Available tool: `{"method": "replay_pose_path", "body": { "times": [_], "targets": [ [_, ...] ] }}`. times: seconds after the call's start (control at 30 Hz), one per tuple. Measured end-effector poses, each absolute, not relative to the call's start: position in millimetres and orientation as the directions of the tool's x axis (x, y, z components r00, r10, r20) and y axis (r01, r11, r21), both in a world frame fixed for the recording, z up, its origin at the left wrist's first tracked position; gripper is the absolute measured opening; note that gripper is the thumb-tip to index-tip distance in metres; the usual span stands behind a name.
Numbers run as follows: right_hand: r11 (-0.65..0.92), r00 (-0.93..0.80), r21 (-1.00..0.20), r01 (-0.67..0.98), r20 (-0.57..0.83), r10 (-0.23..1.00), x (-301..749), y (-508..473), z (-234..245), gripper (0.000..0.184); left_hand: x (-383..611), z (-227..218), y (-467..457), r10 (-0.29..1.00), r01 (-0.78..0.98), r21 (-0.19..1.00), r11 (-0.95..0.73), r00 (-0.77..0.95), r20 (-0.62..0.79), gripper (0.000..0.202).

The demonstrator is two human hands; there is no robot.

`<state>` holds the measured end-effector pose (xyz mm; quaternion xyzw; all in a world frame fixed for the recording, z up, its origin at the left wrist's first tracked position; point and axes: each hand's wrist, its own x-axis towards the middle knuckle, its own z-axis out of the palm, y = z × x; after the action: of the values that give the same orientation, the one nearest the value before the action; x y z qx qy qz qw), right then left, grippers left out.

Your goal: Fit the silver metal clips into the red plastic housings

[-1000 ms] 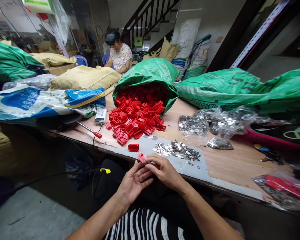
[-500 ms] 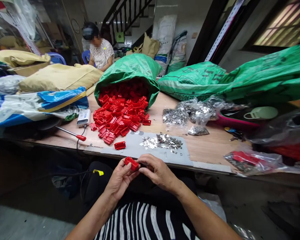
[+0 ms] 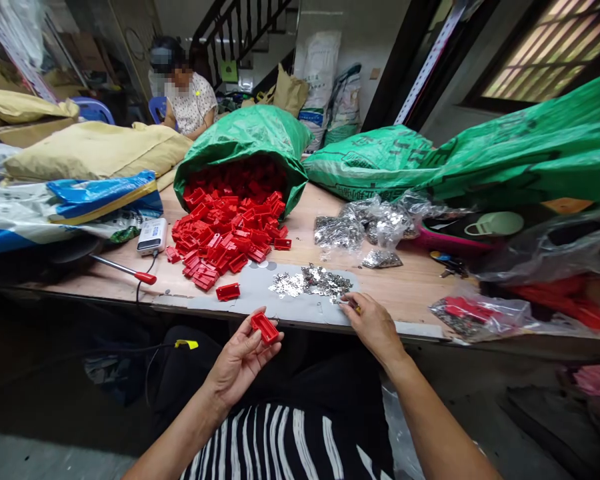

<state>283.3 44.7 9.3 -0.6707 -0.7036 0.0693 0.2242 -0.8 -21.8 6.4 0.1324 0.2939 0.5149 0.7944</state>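
On the table [image 3: 430, 293], the shiny heap [image 3: 307, 281] lies just left of the right hand [image 3: 373, 327] — fingertips bunched at its edge, can't tell if they hold any. The left hand [image 3: 240, 360], farther back, loosely pinches one slanted red piece [image 3: 265, 327].

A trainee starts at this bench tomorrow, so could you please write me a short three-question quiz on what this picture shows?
1. True or false: the left hand holds a red plastic part.
2. The fingertips of the right hand are at the edge of: A the white device; B the loose metal pieces; C the red-handled tool.
3. Fill in: the open green sack spills ____ onto the table.

Key: 1 true. 2 B. 3 red plastic parts.
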Motion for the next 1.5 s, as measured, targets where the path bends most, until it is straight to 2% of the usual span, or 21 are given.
{"method": "replay_pose_path", "body": {
  "times": [0.2, 0.6, 0.73, 0.83, 0.97, 1.07, 1.13, 1.23, 1.33, 1.5],
  "targets": [
    [0.064, 0.012, -0.338, 0.939, 0.217, 0.976, 268, 52, 10, 0.013, -2, 12, -21, 0.906, -0.739, 0.531, 0.414, 0.281, -0.316, 0.047],
    [0.15, -0.087, -0.369, 0.917, 0.182, 0.979, 292, 42, 4, 0.02, 0, 15, -22, 0.878, -0.793, 0.399, 0.459, 0.338, -0.338, 0.043],
    [0.112, -0.057, -0.381, 0.918, 0.154, 0.987, 290, 39, 5, 0.019, 0, 14, -22, 0.866, -0.791, 0.388, 0.472, 0.336, -0.37, 0.037],
    [0.113, -0.045, -0.387, 0.915, 0.181, 0.982, 289, 39, 4, 0.019, -1, 13, -22, 0.866, -0.794, 0.388, 0.468, 0.323, -0.382, 0.035],
    [0.116, 0.027, -0.486, 0.866, 0.278, 0.96, 289, 38, 7, 0.023, -1, 13, -22, 0.867, -0.808, 0.381, 0.45, 0.292, -0.404, 0.031],
    [0.084, 0.098, -0.656, 0.75, 0.237, 0.967, 281, 37, 18, 0.029, 1, 12, -21, 0.867, -0.807, 0.379, 0.453, 0.299, -0.399, 0.028],
    [0.12, 0.031, -0.756, 0.643, 0.182, 0.983, 269, 35, 28, 0.03, 3, 12, -21, 0.863, -0.798, 0.384, 0.465, 0.312, -0.396, 0.028],
    [0.254, -0.158, -0.812, 0.525, 0.2, 0.967, 245, 30, 42, 0.028, 6, 12, -22, 0.856, -0.773, 0.409, 0.485, 0.323, -0.404, 0.027],
    [0.35, -0.312, -0.795, 0.496, 0.213, 0.926, 219, 26, 54, 0.019, 8, 15, -23, 0.856, -0.744, 0.449, 0.495, 0.331, -0.397, 0.026],
    [0.471, -0.456, -0.771, 0.429, 0.266, 0.849, 190, 27, 61, 0.008, 9, 21, -26, 0.861, -0.718, 0.483, 0.501, 0.356, -0.364, 0.023]
  ]
}}
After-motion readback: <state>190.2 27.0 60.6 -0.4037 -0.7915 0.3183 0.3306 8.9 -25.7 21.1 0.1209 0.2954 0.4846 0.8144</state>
